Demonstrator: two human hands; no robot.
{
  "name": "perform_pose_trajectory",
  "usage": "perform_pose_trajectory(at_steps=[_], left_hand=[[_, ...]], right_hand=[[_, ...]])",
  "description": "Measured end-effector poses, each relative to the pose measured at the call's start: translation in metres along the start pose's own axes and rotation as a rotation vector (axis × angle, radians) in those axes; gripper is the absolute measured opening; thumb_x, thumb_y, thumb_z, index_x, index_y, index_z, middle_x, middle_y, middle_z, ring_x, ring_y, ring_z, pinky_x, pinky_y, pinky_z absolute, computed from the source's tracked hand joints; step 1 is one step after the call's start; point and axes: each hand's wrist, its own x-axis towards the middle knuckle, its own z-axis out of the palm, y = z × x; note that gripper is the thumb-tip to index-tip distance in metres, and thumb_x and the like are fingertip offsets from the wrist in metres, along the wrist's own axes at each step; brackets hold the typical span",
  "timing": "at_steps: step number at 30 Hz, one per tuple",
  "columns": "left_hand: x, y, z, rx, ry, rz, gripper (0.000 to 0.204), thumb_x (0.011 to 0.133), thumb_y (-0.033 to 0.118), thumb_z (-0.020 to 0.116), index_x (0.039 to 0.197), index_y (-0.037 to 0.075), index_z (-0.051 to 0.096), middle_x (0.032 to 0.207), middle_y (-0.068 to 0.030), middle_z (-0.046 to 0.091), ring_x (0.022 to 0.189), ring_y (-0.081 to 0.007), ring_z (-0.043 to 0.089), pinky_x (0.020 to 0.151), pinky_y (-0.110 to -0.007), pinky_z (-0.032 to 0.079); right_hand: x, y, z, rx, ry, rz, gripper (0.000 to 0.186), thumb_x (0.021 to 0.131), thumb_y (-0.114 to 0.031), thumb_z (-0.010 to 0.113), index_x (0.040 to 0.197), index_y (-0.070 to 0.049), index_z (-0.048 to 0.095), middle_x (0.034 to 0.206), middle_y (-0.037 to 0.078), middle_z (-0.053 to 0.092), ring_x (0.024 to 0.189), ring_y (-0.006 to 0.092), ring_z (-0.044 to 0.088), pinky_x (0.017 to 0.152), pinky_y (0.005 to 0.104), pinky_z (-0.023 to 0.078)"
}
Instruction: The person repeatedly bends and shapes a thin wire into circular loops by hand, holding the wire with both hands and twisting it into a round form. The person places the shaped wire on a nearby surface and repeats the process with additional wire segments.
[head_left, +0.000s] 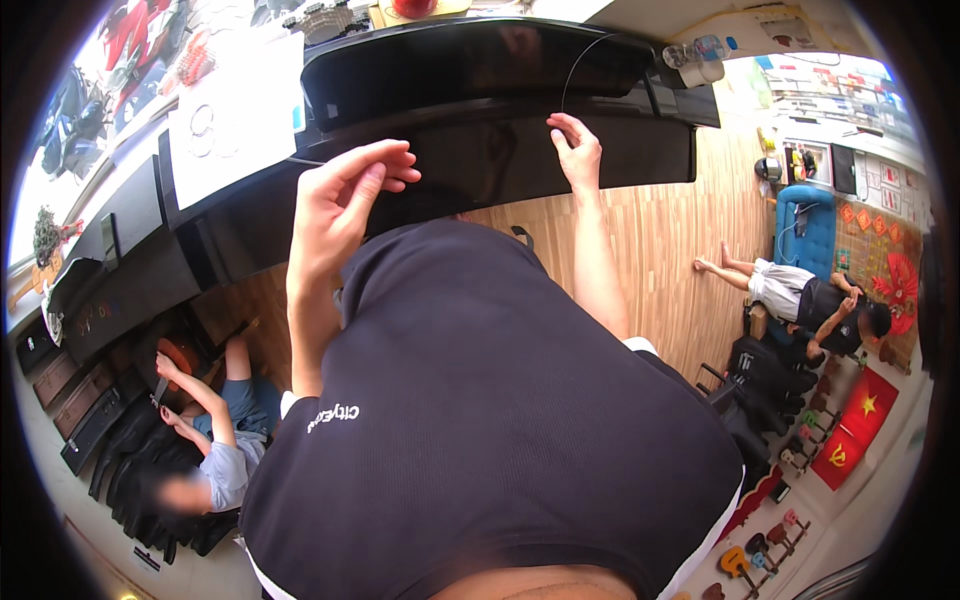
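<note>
In the head view, my left hand (350,195) is raised before a glossy black piano-like cabinet (460,160), with fingers curled and thumb closed toward them; anything held is too small to make out. My right hand (575,150) pinches what looks like a thin wire (570,75), which arcs up from the fingertips across the black surface. A white sheet (235,125) with thin coiled loops lies left of the cabinet, and a short thin strand shows behind my left hand.
A seated person (215,420) holds a guitar at lower left, among black cases (90,430). Another person (805,305) is beside a blue sofa (805,235) at right, above wooden flooring (650,240). Bottles (700,50) stand at the cabinet's back right. Small guitars (735,560) hang at lower right.
</note>
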Motion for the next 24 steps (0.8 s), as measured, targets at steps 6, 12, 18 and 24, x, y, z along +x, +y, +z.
perform_pose_trajectory(at_steps=[6, 12, 18, 24], left_hand=[[-0.005, 0.025, 0.020, 0.408, -0.121, 0.106, 0.035, 0.085, -0.006, 0.058, 0.120, -0.002, 0.060, 0.108, -0.0182, 0.068, 0.100, -0.0291, 0.068, 0.085, -0.031, 0.053], [-0.006, 0.019, 0.033, 0.585, -0.136, 0.127, 0.043, 0.085, -0.010, 0.055, 0.126, 0.002, 0.059, 0.113, -0.0157, 0.067, 0.105, -0.0278, 0.066, 0.087, -0.032, 0.054], [-0.011, 0.020, 0.038, 0.489, -0.039, 0.076, 0.040, 0.086, -0.011, 0.055, 0.124, 0.002, 0.060, 0.107, -0.0143, 0.070, 0.098, -0.0249, 0.069, 0.077, -0.029, 0.057], [-0.013, 0.023, 0.037, 0.514, 0.117, 0.130, 0.033, 0.089, -0.009, 0.054, 0.119, 0.001, 0.064, 0.100, -0.0144, 0.071, 0.091, -0.0223, 0.071, 0.074, -0.029, 0.057]], right_hand=[[-0.002, -0.012, -0.023, -0.111, 0.184, -0.066, 0.037, 0.079, 0.002, 0.066, 0.116, -0.001, 0.063, 0.113, 0.012, 0.068, 0.109, 0.0200, 0.064, 0.097, 0.0326, 0.048], [-0.004, -0.026, -0.032, -0.197, 0.294, -0.108, 0.030, 0.082, 0.000, 0.062, 0.112, -0.003, 0.066, 0.111, 0.011, 0.069, 0.107, 0.0206, 0.064, 0.095, 0.0344, 0.048], [-0.034, -0.131, 0.025, 0.323, -0.241, -0.300, 0.021, 0.087, -0.009, 0.060, 0.103, 0.001, 0.067, 0.105, 0.012, 0.068, 0.104, 0.0208, 0.063, 0.094, 0.0323, 0.047], [-0.068, -0.159, 0.078, 0.751, -1.018, 0.140, 0.033, 0.097, -0.032, 0.055, 0.102, -0.001, 0.063, 0.084, 0.006, 0.062, 0.080, 0.0123, 0.058, 0.077, 0.0267, 0.047]])
